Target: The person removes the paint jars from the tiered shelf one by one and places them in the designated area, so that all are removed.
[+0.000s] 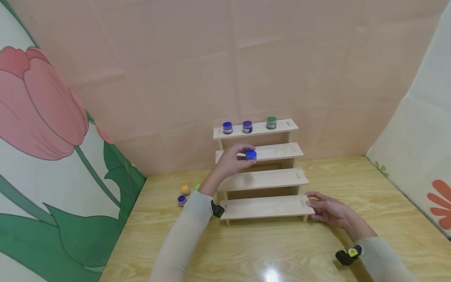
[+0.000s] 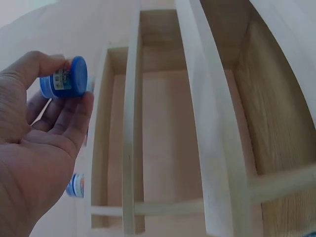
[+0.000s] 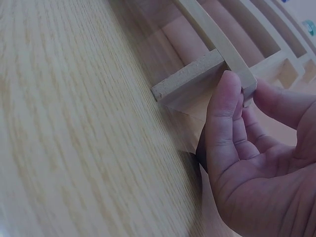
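My left hand (image 1: 233, 160) pinches a small blue-lidded jar (image 1: 251, 155) between thumb and fingers, in front of the second step from the top of a four-step wooden display shelf (image 1: 264, 179). In the left wrist view the jar (image 2: 64, 79) is tilted on its side, its label partly showing. My right hand (image 1: 329, 210) holds the right end of the lowest step. The right wrist view shows the thumb and fingers of that hand (image 3: 261, 163) on either side of the board end (image 3: 242, 79). On the top step stand a blue jar (image 1: 227, 127), a purple jar (image 1: 247, 126) and a green jar (image 1: 271, 122).
Left of the shelf on the wood-grain table (image 1: 141, 243) stand a yellow-lidded jar (image 1: 185, 190), a purple-lidded jar (image 1: 181, 201) and a green-lidded one (image 1: 197, 187), partly hidden by my left arm. A pinkish-beige backdrop (image 1: 176, 98) rises close behind the shelf.
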`<state>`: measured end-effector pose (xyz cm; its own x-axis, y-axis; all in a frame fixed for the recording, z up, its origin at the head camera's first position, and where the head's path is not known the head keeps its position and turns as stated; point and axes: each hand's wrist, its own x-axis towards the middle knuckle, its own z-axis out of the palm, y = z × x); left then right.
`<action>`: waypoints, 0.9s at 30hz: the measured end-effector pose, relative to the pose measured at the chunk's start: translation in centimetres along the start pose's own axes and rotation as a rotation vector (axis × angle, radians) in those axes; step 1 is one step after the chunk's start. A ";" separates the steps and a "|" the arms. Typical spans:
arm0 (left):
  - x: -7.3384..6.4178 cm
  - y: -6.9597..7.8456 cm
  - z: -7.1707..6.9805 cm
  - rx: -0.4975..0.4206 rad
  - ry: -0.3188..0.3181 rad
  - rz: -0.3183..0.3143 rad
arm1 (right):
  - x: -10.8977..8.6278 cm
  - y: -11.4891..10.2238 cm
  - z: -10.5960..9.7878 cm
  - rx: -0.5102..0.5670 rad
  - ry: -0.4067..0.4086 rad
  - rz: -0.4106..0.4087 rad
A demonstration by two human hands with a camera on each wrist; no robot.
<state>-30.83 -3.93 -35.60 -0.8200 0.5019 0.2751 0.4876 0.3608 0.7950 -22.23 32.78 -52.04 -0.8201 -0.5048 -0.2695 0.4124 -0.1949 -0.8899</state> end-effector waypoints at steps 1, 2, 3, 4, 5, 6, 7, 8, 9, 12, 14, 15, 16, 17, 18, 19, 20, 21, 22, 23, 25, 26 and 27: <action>-0.2 -0.1 -0.2 -0.009 0.003 -0.003 | 0.0 0.0 0.0 0.002 -0.001 -0.001; -0.5 -0.2 -0.3 -0.018 0.008 -0.002 | 0.0 0.0 -0.1 0.005 -0.004 -0.002; -0.7 -0.3 -0.5 -0.026 0.014 -0.001 | 0.0 0.0 -0.1 0.009 -0.008 -0.003; -1.0 -0.4 -0.7 -0.032 0.019 0.003 | 0.0 0.0 -0.2 0.010 -0.011 -0.006; -1.2 -0.6 -0.8 -0.037 0.025 0.009 | -0.1 0.0 -0.2 0.011 -0.014 -0.007; -1.4 -0.7 -1.0 -0.037 0.027 0.016 | -0.1 0.0 -0.3 0.014 -0.017 -0.008; -1.7 -0.8 -1.2 -0.034 0.031 0.024 | -0.1 0.0 -0.3 0.017 -0.020 -0.008; -1.9 -0.9 -1.4 -0.034 0.033 0.028 | -0.1 0.0 -0.3 0.019 -0.023 -0.007; -2.2 -1.0 -1.6 -0.028 0.035 0.027 | -0.1 0.0 -0.3 0.020 -0.026 -0.008; -3.1 -1.3 -2.3 -0.013 0.033 0.017 | 0.0 0.0 -0.3 0.022 -0.031 -0.008; -3.7 -1.5 -2.8 -0.006 0.033 0.000 | 0.0 0.0 -0.3 0.020 -0.031 -0.008; -4.0 -1.7 -3.0 -0.001 0.033 -0.006 | 0.0 0.0 -0.3 0.018 -0.032 -0.010; -4.3 -1.9 -3.2 0.006 0.034 -0.009 | 0.0 0.0 -0.3 0.018 -0.032 -0.009; -4.5 -2.2 -3.4 0.014 0.035 -0.009 | 0.0 0.0 -0.3 0.018 -0.031 -0.009; -4.8 -2.5 -3.6 0.021 0.036 -0.009 | 0.0 0.0 -0.3 0.019 -0.031 -0.008; -5.0 -2.8 -3.8 0.023 0.037 -0.008 | 0.0 0.1 -0.3 0.019 -0.031 -0.008; -5.3 -3.1 -4.0 0.031 0.039 -0.005 | 0.0 0.1 -0.3 0.020 -0.031 -0.008; -5.6 -3.4 -4.2 0.033 0.042 -0.005 | 0.1 0.1 -0.3 0.022 -0.033 -0.009; -5.9 -3.6 -4.4 0.031 0.044 -0.007 | 0.1 0.1 -0.3 0.024 -0.033 -0.009; -6.2 -3.8 -4.6 0.029 0.047 -0.010 | 0.1 0.1 -0.3 0.027 -0.037 -0.010; -6.8 -4.1 -5.0 0.021 0.051 -0.022 | 0.1 0.1 -0.3 0.030 -0.043 -0.009; -7.1 -4.3 -5.2 0.022 0.053 -0.029 | 0.1 0.1 -0.3 0.030 -0.046 -0.009; -7.5 -4.4 -5.4 0.017 0.052 -0.034 | 0.1 0.1 -0.3 0.030 -0.049 -0.009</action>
<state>-28.47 -13.52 -38.27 -0.8505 0.4475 0.2764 0.4639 0.3908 0.7950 -22.42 32.96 -52.30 -0.8038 -0.5432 -0.2428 0.4175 -0.2242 -0.8806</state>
